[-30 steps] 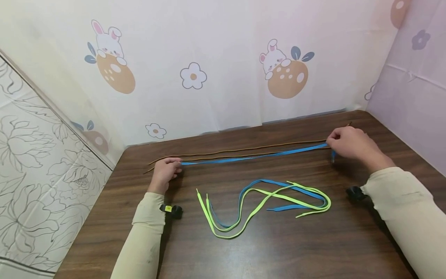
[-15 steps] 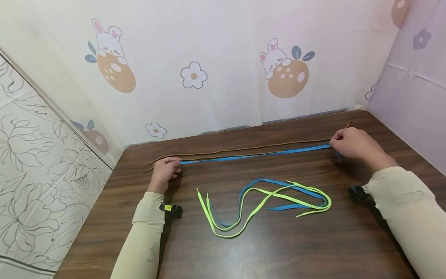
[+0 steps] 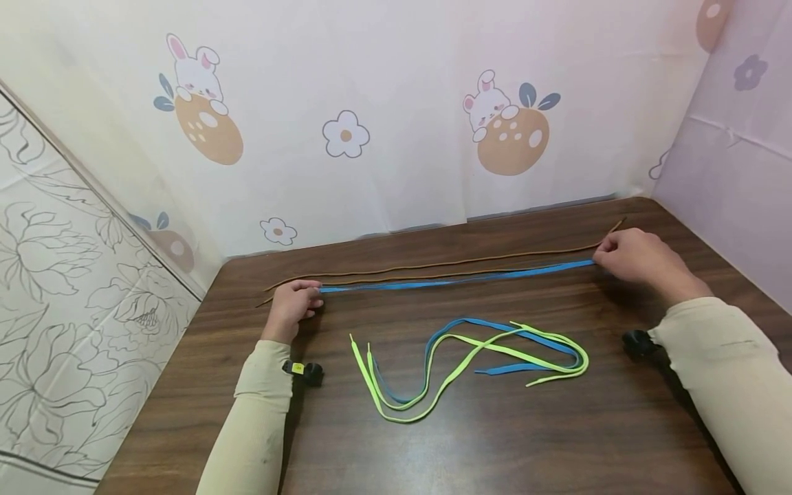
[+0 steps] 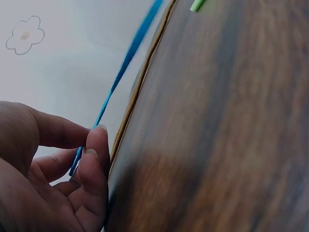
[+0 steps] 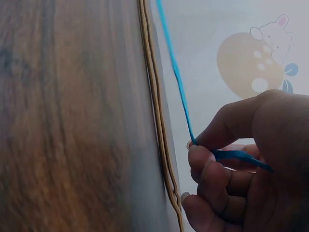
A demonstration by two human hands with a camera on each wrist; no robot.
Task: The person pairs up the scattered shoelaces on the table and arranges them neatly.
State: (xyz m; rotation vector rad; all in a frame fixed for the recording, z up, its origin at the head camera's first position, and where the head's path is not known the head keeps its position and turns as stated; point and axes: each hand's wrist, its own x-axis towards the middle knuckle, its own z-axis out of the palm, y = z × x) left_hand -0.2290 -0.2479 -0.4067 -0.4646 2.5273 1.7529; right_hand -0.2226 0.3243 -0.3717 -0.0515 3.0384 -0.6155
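A flat blue shoelace (image 3: 526, 272) is stretched nearly straight between both hands, a little above the table. My left hand (image 3: 292, 308) pinches it close to one end; the tip pokes out below the fingers in the left wrist view. Near the other end, my right hand (image 3: 637, 261) pinches the lace between thumb and forefinger, and a short tail (image 5: 241, 157) runs back into the palm. Thin brown shoelaces (image 3: 408, 267) lie lengthwise just behind the blue one. Their right part is partly hidden by the right hand.
In the middle of the wooden table (image 3: 470, 447), two yellow-green shoelaces (image 3: 454, 375) lie in loose curves with another blue shoelace (image 3: 513, 369). A patterned wall covering (image 3: 408, 179) rises along the back edge. Each wrist wears a small black camera (image 3: 313, 375).
My right hand has moved slightly to the right, drawing the blue lace along. Its hanging tail is now out of sight in the head view. My left hand has stayed in place.
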